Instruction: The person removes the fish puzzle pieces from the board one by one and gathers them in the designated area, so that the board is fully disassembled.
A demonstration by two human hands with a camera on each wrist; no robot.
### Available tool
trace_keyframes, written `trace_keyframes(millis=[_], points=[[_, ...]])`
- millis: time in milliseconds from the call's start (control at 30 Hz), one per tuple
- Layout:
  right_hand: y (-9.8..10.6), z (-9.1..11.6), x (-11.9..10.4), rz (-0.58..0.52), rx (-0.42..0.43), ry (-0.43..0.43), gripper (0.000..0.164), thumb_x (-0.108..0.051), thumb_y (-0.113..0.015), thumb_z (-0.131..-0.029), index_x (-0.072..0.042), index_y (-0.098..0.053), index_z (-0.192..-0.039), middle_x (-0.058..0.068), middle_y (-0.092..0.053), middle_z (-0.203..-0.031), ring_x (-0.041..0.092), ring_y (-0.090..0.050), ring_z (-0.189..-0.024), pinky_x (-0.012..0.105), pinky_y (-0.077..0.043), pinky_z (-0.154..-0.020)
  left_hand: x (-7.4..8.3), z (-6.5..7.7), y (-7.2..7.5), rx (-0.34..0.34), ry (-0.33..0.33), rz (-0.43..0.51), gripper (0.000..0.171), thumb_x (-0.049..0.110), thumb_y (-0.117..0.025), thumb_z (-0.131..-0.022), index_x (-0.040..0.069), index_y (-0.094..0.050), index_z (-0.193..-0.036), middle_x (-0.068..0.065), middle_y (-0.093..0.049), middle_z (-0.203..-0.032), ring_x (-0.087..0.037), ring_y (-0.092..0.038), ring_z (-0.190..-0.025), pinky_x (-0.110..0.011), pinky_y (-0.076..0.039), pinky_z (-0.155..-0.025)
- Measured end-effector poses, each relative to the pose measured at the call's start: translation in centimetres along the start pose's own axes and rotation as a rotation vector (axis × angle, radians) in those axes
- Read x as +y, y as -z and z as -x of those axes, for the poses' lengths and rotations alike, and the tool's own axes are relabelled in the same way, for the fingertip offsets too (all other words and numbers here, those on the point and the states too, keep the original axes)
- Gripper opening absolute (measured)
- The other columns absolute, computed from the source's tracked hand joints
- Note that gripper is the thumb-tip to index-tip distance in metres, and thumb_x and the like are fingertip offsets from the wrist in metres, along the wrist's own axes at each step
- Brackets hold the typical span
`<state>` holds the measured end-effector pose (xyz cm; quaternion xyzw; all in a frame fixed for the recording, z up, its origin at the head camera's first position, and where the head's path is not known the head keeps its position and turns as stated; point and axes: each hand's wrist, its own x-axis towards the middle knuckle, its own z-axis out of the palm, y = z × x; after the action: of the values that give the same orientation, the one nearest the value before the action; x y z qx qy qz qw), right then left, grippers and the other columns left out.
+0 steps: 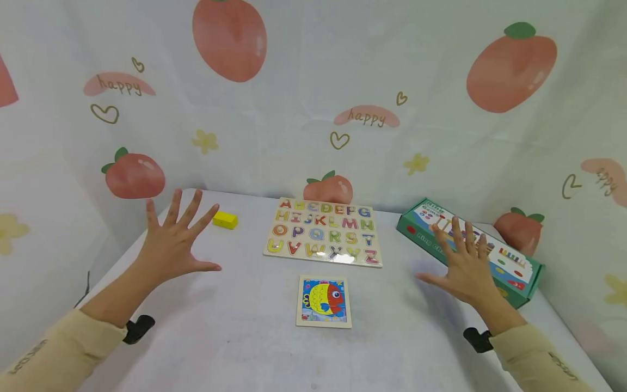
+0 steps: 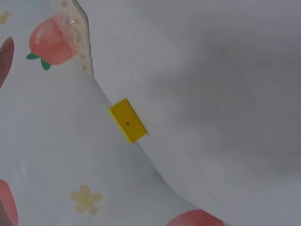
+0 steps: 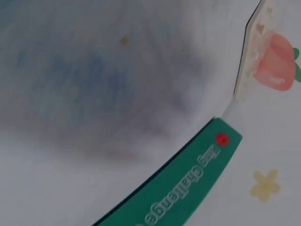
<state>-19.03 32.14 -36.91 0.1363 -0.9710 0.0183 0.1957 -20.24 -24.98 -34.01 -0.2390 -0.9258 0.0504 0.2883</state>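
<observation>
Both hands are raised over the white table with fingers spread and hold nothing. My left hand (image 1: 171, 245) is at the left, nearest a small yellow block (image 1: 225, 220); the left wrist view shows this yellow block (image 2: 128, 120) too. On the right, my right hand (image 1: 465, 269) overlaps a green Ring Challenge box (image 1: 521, 267) in the head view. That green box (image 3: 188, 183) crosses the bottom of the right wrist view. Between the hands lies a square fish puzzle (image 1: 324, 301) in a wooden frame. Behind it stands a wooden alphabet board (image 1: 323, 231) with colourful letters A to Z.
A pale curtain (image 1: 294, 120) printed with peaches, hearts and flowers hangs behind and beside the table (image 1: 245, 348). Black straps with small devices sit at both wrists, below the rolled beige sleeves (image 1: 73, 345).
</observation>
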Motion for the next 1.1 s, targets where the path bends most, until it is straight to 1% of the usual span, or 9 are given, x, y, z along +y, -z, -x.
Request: trace_keyframes(millis=[167,233,333,467,667,800,900,1000,1100], points=[[-0.9,-1.1,-1.5,-0.043,-0.006,0.001,0.107,-0.076,-0.052,-0.072,-0.027,0.002,-0.151,0.007,0.021,-0.156,0.033,0.02,-0.142,0.063,0.007,-0.111,0.9,-0.6,-0.7,-0.023,0.01,0.022,0.11,0.094,-0.013,-0.063,0.03,-0.002,-0.15,-0.006,0.015,-0.157,-0.036,0.016,-0.143,-0.069,0.009,-0.107],[-1.2,-1.7,-2.3,-0.071,-0.006,-0.004,0.108,-0.076,-0.053,-0.072,-0.028,0.001,-0.151,0.007,0.02,-0.156,0.033,0.02,-0.142,0.064,0.004,-0.111,1.4,-0.9,-0.9,-0.041,0.024,0.028,0.111,0.095,-0.018,-0.062,0.029,-0.001,-0.151,-0.006,0.015,-0.157,-0.036,0.018,-0.143,-0.068,0.009,-0.107],[-1.5,-2.7,-3.7,-0.104,-0.001,-0.004,0.108,-0.079,-0.051,-0.071,-0.028,0.001,-0.151,0.008,0.019,-0.156,0.034,0.019,-0.143,0.065,0.002,-0.111,2.1,-1.4,-1.0,-0.059,0.043,0.033,0.117,0.092,-0.04,-0.06,0.028,-0.002,-0.151,-0.008,0.012,-0.158,-0.037,0.018,-0.142,-0.067,0.008,-0.108],[-2.0,-3.9,-5.8,-0.135,-0.006,0.001,0.11,-0.084,-0.046,-0.068,-0.028,0.003,-0.151,0.01,0.018,-0.156,0.037,0.017,-0.143,0.064,0.002,-0.111,3.1,-2.6,-0.8,-0.056,0.075,0.068,0.126,0.077,-0.067,-0.053,0.025,-0.008,-0.151,-0.011,0.005,-0.158,-0.038,0.014,-0.143,-0.067,0.005,-0.109],[-2.5,-5.6,-9.1,-0.228,-0.059,-0.014,0.112,-0.085,-0.045,-0.067,-0.027,0.002,-0.151,0.012,0.016,-0.156,0.036,0.019,-0.142,0.061,0.006,-0.113,5.0,-4.1,-0.8,-0.085,0.104,0.156,0.123,0.075,-0.07,-0.054,0.021,-0.016,-0.15,-0.012,0.002,-0.158,-0.042,0.003,-0.143,-0.068,-0.002,-0.109],[-2.8,-6.2,-11.2,-0.266,-0.092,-0.022,0.113,-0.085,-0.044,-0.066,-0.023,-0.004,-0.151,0.014,0.012,-0.157,0.037,0.017,-0.143,0.061,0.004,-0.113,6.5,-4.6,-1.3,-0.123,0.126,0.213,0.123,0.074,-0.07,-0.054,0.017,-0.019,-0.15,-0.014,0.002,-0.158,-0.04,0.004,-0.144,-0.066,-0.004,-0.111],[-3.0,-6.4,-12.5,-0.31,-0.124,-0.033,0.11,-0.077,-0.053,-0.069,-0.02,-0.007,-0.151,0.015,0.009,-0.157,0.038,0.014,-0.143,0.061,0.002,-0.113,7.5,-4.9,-1.5,-0.147,0.16,0.273,0.123,0.07,-0.073,-0.056,0.013,-0.017,-0.15,-0.015,0.005,-0.157,-0.039,0.005,-0.144,-0.062,-0.006,-0.113],[-2.9,-6.6,-13.9,-0.359,-0.184,-0.054,0.107,-0.068,-0.061,-0.071,-0.018,-0.011,-0.151,0.016,0.006,-0.157,0.039,0.011,-0.143,0.06,0.002,-0.114,8.5,-5.2,-1.9,-0.16,0.201,0.332,0.121,0.064,-0.075,-0.059,0.009,-0.016,-0.15,-0.018,0.007,-0.157,-0.039,0.003,-0.144,-0.059,-0.008,-0.114],[-2.8,-6.9,-15.3,-0.413,-0.251,-0.062,0.102,-0.061,-0.065,-0.073,-0.013,-0.019,-0.15,0.018,0.001,-0.157,0.041,0.006,-0.143,0.061,-0.003,-0.113,9.9,-5.4,-2.2,-0.205,0.275,0.471,0.119,0.057,-0.077,-0.063,0.009,-0.012,-0.15,-0.018,0.011,-0.156,-0.04,0.002,-0.144,-0.058,-0.012,-0.114]])
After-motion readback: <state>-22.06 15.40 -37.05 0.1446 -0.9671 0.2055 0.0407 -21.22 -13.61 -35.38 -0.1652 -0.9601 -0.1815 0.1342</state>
